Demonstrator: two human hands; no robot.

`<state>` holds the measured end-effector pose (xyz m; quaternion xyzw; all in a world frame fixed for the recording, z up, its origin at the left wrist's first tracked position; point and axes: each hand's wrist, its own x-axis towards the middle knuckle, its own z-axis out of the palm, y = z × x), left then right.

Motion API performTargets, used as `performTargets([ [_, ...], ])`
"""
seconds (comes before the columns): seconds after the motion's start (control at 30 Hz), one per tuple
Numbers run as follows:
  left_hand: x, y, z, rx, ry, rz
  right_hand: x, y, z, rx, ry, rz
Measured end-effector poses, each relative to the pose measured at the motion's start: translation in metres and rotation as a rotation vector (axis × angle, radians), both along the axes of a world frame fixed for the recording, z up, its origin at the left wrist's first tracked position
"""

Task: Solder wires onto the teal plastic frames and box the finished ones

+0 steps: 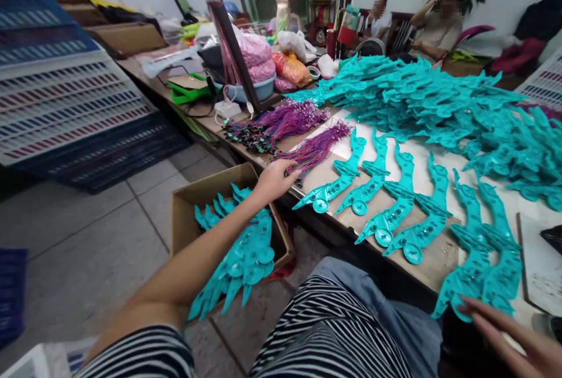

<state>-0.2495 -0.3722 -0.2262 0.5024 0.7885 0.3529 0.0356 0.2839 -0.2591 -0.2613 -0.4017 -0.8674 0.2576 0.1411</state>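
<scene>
My left hand (276,181) reaches out to the table edge, its fingers closed on the near end of a bundle of purple and red wires (314,148). My right hand (513,331) lies at the bottom right with fingers stretched out, touching the tip of a teal plastic piece (465,275). Several teal plastic pieces (381,199) lie in a row along the table's near edge.
A large heap of teal pieces (430,97) covers the far table. A cardboard box (206,202) of teal pieces sits on the floor to my left. More wire bundles (281,120), bags and a basin (259,88) lie beyond. Two people sit at the back. Blue crates (57,85) stand left.
</scene>
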Motion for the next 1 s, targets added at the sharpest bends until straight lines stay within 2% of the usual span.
performTargets([
  [0.07,-0.010,0.024,-0.009,0.027,0.179,-0.088,-0.061,0.027,0.025,0.251,0.036,0.079],
  [0.17,0.008,0.047,-0.026,-0.058,0.307,-0.268,-0.178,0.069,0.043,0.443,-0.052,0.361],
  [0.23,0.028,0.054,-0.036,-0.150,0.330,-0.331,-0.254,0.097,0.042,0.517,-0.178,0.420],
  [0.3,0.042,0.058,-0.043,-0.237,0.315,-0.386,-0.316,0.121,0.036,0.547,-0.317,0.427],
  [0.4,0.049,0.066,-0.052,-0.335,0.222,-0.448,-0.374,0.148,0.024,0.511,-0.485,0.472],
  [0.5,0.048,0.078,-0.058,-0.315,0.127,-0.482,-0.395,0.165,0.014,0.436,-0.595,0.464],
  [0.63,0.056,0.093,-0.062,-0.240,0.096,-0.456,-0.391,0.182,-0.001,0.425,-0.613,0.400],
  [0.73,0.050,0.093,-0.057,-0.161,0.126,-0.446,-0.384,0.192,-0.010,0.411,-0.599,0.398],
  [0.8,0.029,0.086,-0.046,-0.061,0.146,-0.340,-0.382,0.196,-0.012,0.420,-0.567,0.422],
  [0.87,-0.006,0.077,-0.033,0.000,0.168,-0.106,-0.383,0.200,-0.010,0.473,-0.479,0.446],
  [0.93,-0.046,0.071,-0.022,-0.045,0.192,0.060,-0.390,0.204,-0.003,0.561,-0.339,0.463],
  [1.0,-0.081,0.069,-0.017,-0.250,0.259,0.121,-0.405,0.207,0.005,0.632,-0.197,0.497],
])
